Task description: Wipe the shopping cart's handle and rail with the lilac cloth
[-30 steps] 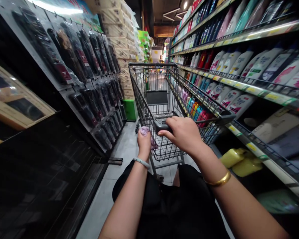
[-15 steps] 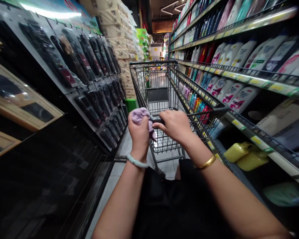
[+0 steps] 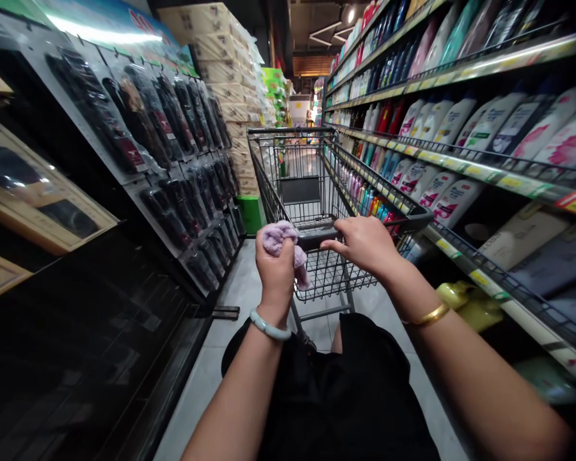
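Note:
My left hand [image 3: 274, 266] is closed around a crumpled light purple cloth [image 3: 281, 238], one end of which hangs down past the thumb. It is at the left part of the cart's dark handle; whether its fingers also grip the handle is hidden. My right hand [image 3: 367, 244] is wrapped over the handle [image 3: 317, 238] farther right, thumb stretched along it. The grey wire shopping cart [image 3: 300, 190] stands in front of me, with no goods visible in its basket.
Shelves of bottles [image 3: 499, 121] line the right side, close to the cart. On the left hang packaged dark items on a rack [image 3: 173, 173]. Beyond it are stacked wrapped boxes [image 3: 230, 83] and a green box [image 3: 250, 214]. A tiled floor runs down the aisle.
My right hand has shifted right along the handle, farther from my left hand. Both hands and the handle sit slightly lower and farther right in view. The cloth is still held.

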Action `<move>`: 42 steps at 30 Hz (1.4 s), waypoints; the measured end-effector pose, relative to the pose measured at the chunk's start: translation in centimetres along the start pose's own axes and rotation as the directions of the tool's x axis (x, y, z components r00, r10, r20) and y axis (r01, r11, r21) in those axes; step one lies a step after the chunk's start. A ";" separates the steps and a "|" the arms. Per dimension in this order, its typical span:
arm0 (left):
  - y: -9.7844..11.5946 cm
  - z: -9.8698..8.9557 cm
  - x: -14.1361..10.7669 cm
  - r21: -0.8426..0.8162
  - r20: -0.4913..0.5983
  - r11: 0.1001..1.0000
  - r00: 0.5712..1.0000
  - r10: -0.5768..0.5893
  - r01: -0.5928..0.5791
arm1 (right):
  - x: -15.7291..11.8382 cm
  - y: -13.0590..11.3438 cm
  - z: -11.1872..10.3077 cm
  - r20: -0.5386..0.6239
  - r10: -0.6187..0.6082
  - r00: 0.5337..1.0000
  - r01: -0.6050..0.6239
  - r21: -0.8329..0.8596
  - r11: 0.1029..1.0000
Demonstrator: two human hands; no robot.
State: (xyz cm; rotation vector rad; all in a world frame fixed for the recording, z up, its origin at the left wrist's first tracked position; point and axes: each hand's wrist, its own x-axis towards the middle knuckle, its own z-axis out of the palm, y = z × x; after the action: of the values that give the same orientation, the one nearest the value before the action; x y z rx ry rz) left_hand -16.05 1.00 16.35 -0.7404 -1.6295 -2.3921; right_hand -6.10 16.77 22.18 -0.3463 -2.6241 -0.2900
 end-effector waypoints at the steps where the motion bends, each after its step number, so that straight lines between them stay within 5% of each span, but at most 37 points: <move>1: 0.4 0.5 0.0 0.022 -0.022 0.999 0.999 0.050 -0.050 | -0.1 0.0 0.1 0.001 0.012 1.000 -0.012 0.009 1.000; 5: -1.7 0.3 -1.3 0.220 -0.120 0.967 0.980 0.159 -0.130 | -0.3 -0.7 0.3 -0.049 0.022 0.999 -0.019 0.047 0.999; 9: -4.6 -1.0 -3.2 0.203 -0.144 0.973 0.986 -0.082 0.110 | -0.1 -1.3 0.4 -0.083 0.046 0.995 -0.040 0.079 0.996; 15: -3.2 -1.2 -1.3 0.258 -0.187 0.960 0.970 0.157 -0.106 | 0.5 -3.0 0.7 -0.102 0.082 0.991 -0.071 0.106 0.992; 21: -4.5 -2.7 -0.8 0.353 -0.181 0.935 0.980 0.081 -0.012 | 1.4 -4.6 1.2 -0.109 0.099 0.989 -0.084 0.137 0.987; 25: -3.4 -2.9 -1.7 0.356 -0.149 0.926 0.970 0.191 -0.127 | 2.0 -5.7 1.5 -0.118 0.094 0.989 -0.077 0.144 0.987; 29: -1.3 -2.3 -1.2 0.533 -0.105 0.818 0.942 0.318 -0.217 | 2.3 -6.3 1.7 -0.126 0.081 0.989 -0.062 0.154 0.986; 34: 0.2 -2.0 -0.7 0.696 0.171 0.617 0.919 0.355 -0.368 | 2.2 -6.2 1.9 -0.140 0.032 0.990 -0.011 0.146 0.989; 39: 1.6 -2.3 1.3 0.797 0.098 0.484 0.868 0.486 -0.361 | 2.0 -6.2 2.0 -0.164 0.010 0.986 0.017 0.162 0.987; 42: 1.7 -1.6 1.3 0.803 0.202 0.427 0.863 0.463 -0.417 | 2.1 -6.0 2.2 -0.153 0.009 0.988 0.019 0.182 0.983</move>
State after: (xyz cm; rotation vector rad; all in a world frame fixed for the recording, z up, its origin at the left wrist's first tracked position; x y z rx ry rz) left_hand -17.01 -0.97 17.87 -0.7444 -1.9369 -1.0254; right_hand -10.60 12.09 20.43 -0.2453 -2.4766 -0.0719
